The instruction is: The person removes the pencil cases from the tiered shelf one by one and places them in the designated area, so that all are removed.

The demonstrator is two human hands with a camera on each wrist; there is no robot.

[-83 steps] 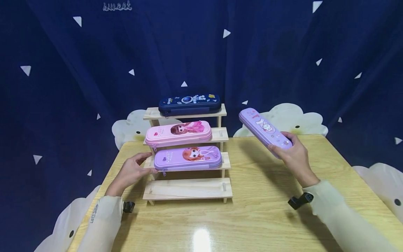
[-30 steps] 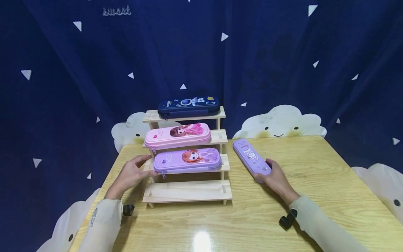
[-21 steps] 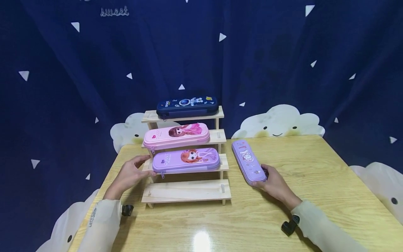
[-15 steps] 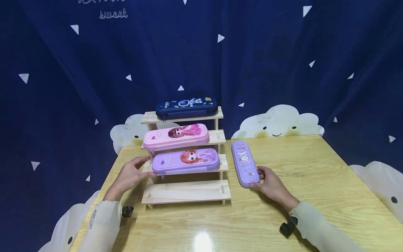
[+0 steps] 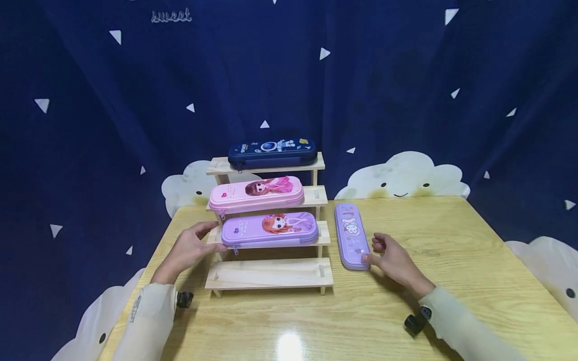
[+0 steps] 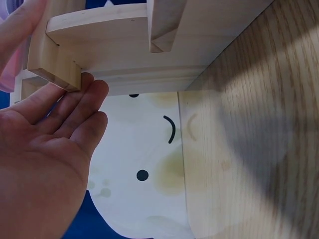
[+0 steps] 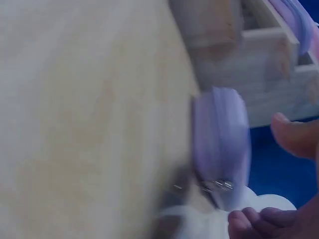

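My left hand [image 5: 187,249] grips the left end of a tiered wooden rack [image 5: 271,274] at its second step from the front; in the left wrist view its fingers [image 6: 89,107] curl against the board's end. A lavender pencil case [image 5: 351,230] with a white cartoon animal lies flat on the table, right of the rack. My right hand [image 5: 394,261] hovers at that case's near end, thumb and fingers spread. The right wrist view, blurred, shows a gap between the hand and the lavender case [image 7: 224,144].
The rack bears a purple pencil case [image 5: 253,229] with a girl print, a pink pencil case [image 5: 235,194] behind it, and a navy space pencil case [image 5: 275,153] on top. Bare wood shows on its front step. A dark blue curtain [image 5: 289,75] hangs behind the table [image 5: 451,235].
My right hand has lowered the lavender pencil case from the air to the table, turned it nearly straight, and let go of it. My left hand has kept its place.
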